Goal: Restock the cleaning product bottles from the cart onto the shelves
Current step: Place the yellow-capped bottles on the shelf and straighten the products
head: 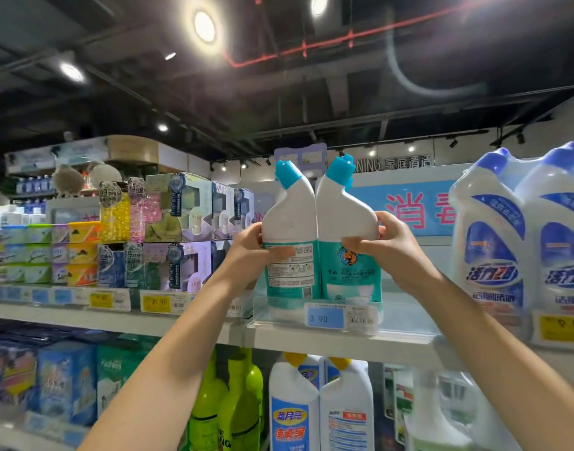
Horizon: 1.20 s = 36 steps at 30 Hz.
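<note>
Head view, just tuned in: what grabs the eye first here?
Dead centre, two white bottles stand pressed together, spouts angled apart: the left hand grips the left teal-capped bottle, and the right hand grips the right teal-capped bottle. Their bases are behind the clear front rail of the upper shelf, just above a blue price tag. Large blue-capped bottles crowd the shelf's right end.

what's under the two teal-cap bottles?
The white shelf, fronted by a clear rail with a blue price tag. Tag and rail cover the bases of the teal-capped bottles, so contact with the shelf cannot be seen.
</note>
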Tool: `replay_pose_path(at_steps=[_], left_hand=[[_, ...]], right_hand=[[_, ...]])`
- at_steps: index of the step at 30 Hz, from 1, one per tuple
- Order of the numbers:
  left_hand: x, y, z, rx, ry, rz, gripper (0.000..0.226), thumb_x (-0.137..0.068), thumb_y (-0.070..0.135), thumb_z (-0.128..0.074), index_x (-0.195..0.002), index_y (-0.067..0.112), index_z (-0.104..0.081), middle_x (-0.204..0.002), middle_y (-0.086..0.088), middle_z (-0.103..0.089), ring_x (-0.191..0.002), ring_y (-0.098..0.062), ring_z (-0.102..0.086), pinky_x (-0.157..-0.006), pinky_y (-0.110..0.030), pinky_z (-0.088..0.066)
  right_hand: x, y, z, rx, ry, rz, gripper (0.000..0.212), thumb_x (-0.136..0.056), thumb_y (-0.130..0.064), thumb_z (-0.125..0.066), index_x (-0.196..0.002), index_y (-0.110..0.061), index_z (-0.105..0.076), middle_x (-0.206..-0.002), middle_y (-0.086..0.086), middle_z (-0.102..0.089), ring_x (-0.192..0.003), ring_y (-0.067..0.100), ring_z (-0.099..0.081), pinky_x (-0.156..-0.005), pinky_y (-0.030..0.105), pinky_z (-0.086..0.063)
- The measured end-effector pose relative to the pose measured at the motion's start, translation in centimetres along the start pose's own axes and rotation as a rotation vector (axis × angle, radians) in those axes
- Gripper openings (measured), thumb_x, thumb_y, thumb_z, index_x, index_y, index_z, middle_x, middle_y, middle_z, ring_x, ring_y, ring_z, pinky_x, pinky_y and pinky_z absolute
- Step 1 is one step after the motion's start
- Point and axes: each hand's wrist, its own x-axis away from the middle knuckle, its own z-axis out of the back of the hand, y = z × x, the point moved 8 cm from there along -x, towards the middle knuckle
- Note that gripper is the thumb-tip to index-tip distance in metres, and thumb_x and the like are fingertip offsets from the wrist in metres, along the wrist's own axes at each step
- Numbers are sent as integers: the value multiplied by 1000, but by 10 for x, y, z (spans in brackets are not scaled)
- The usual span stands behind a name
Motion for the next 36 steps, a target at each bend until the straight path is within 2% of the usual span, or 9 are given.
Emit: replay_pose_path(at_steps=[7, 11, 15, 18, 21, 26, 30, 32, 36], left_hand=[[-18, -10, -3, -24, -10, 132, 45, -74, 1, -76, -115, 11, -59, -110, -9, -69, -103, -28, -65, -93, -52, -50], [-20, -12, -5, -35, -5, 161, 43, -74, 6, -77, -113, 18, -62, -109, -5, -70, -103, -28, -65, -94, -53, -48], [-14, -16, -2, -85, 24, 128, 56, -61, 27, -85, -112, 17, -63, -108, -2, -71, -101, -25, -66, -94, -51, -50], [-7, -23, -5, -147, 41, 88, 42, -67, 21, -84, -104, 20, -65, -100, 4, -73, -94, -17, -69, -90, -44, -53], [0, -26, -5, -173, 119, 87, 36, -69, 13, -82, -98, 24, -65, -91, 11, -73, -86, -8, -69, -83, -33, -55], [3, -23, -4, -233, 170, 81, 29, -73, 16, -80, -95, 26, -64, -90, 15, -70, -83, -4, -66, -68, -22, -51], [1, -26, 1, -261, 179, 100, 32, -72, 16, -80, -100, 21, -66, -98, 8, -72, -91, -14, -68, -83, -39, -56], [2, -28, 6, -246, 166, 100, 32, -72, 16, -81, -99, 21, -67, -99, 6, -73, -93, -18, -69, -88, -46, -54], [4, -29, 14, -220, 154, 95, 35, -71, 17, -82, -101, 21, -65, -100, 6, -73, -94, -18, -69, -86, -46, -55]], right_hand=[[-7, 9, 4, 12, 97, 5, 25, -76, -5, -75, -91, -19, -60, -96, 11, -69, -90, 27, -68, -80, 45, -57], [-3, 13, 4, 26, 194, 39, 31, -77, -9, -75, -102, -20, -59, -100, 7, -67, -94, 23, -66, -80, 41, -57], [2, 8, 7, 277, 224, 127, 33, -81, -28, -72, -111, -21, -59, -98, -1, -67, -91, 16, -65, -75, 33, -56], [0, 6, 9, 476, 238, 166, 42, -81, -39, -69, -115, -16, -59, -101, 3, -65, -91, 20, -61, -77, 37, -54], [-3, 5, 9, 576, 227, 177, 43, -81, -39, -69, -113, -13, -57, -103, 5, -65, -89, 21, -60, -72, 34, -52], [-2, 1, 7, 558, 158, 194, 47, -80, -32, -73, -121, -15, -57, -106, 1, -66, -82, 15, -59, -55, 16, -42], [0, 3, 7, 547, 112, 171, 46, -80, -31, -74, -120, -15, -59, -104, 1, -65, -79, 11, -58, -50, 10, -38], [4, 2, 9, 604, 141, 159, 43, -81, -34, -73, -116, -13, -61, -105, 3, -63, -81, 13, -56, -52, 13, -38], [20, -38, 9, 740, 387, 346, 37, -86, -27, -68, -116, -7, -63, -110, 8, -60, -99, 26, -56, -75, 28, -42]])
